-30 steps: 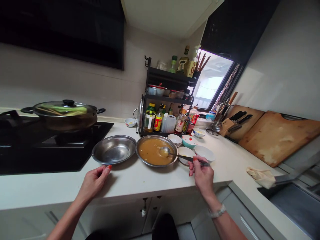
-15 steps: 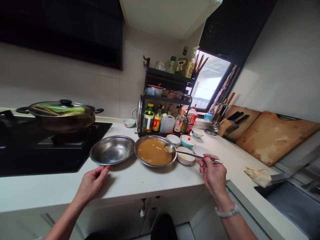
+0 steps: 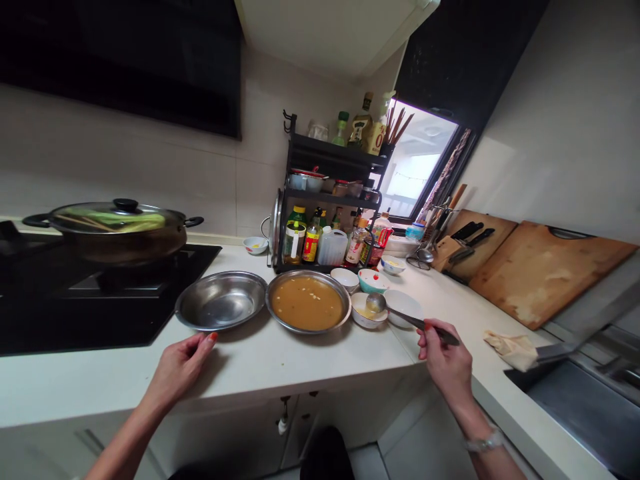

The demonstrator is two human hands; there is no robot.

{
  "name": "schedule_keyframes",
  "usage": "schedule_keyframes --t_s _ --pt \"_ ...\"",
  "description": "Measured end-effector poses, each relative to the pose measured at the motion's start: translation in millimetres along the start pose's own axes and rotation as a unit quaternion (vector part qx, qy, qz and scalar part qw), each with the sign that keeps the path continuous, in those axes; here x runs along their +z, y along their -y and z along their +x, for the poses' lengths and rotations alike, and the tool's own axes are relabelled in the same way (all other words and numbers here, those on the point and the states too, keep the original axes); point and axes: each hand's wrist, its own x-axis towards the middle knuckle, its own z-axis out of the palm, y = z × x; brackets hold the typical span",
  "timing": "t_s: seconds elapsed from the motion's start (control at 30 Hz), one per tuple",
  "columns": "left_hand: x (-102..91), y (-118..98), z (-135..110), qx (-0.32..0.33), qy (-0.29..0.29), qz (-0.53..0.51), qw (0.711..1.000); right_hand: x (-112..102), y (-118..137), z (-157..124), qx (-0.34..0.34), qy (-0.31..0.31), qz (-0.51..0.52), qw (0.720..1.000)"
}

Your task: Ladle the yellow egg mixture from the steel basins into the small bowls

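My right hand [image 3: 447,357] grips the handle of a metal spoon [image 3: 395,311], whose bowl hangs over a small white bowl [image 3: 369,313] just right of a steel dish of brown sauce [image 3: 307,308]. My left hand [image 3: 183,363] rests on the white counter [image 3: 280,363] with its fingers curled, holding nothing, just in front of an empty steel dish [image 3: 221,308]. Several more small bowls, one teal [image 3: 374,281], stand behind the spoon.
A lidded wok [image 3: 113,230] with greens sits on the black hob [image 3: 100,300] at left. A black rack of bottles [image 3: 327,213] stands at the back. Wooden cutting boards [image 3: 543,270], a knife block [image 3: 453,250], a cloth [image 3: 515,348] and a sink [image 3: 575,407] lie to the right.
My right hand has lifted the spoon out of the sauce dish and carried it right, over the small white bowl. The left hand has stayed put.
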Motion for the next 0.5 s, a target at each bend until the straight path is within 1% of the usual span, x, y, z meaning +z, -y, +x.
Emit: schedule_keyframes --t_s 0.1,0.2,0.3,0.37,0.5 --pt "0.2 2.6 0.2 0.002 0.001 -0.001 1.000 -2.6 -5.1 -5.4 -0.090 0.056 -0.055 0.993" --pt "0.8 4.5 0.8 0.000 0.003 -0.005 1.000 2.3 -1.2 -8.7 -0.159 0.073 -0.059 0.983" --pt "1.2 4.0 1.0 0.003 0.005 -0.009 1.000 18.4 8.3 -13.3 -0.167 0.078 -0.001 0.983" --pt "1.3 2.3 0.8 0.000 0.003 -0.009 1.000 34.1 13.1 -16.6 -0.159 0.098 0.032 0.982" --pt "0.7 -2.8 -0.4 -0.008 0.007 -0.011 1.000 66.1 15.9 -18.6 -0.187 0.147 0.010 0.971"
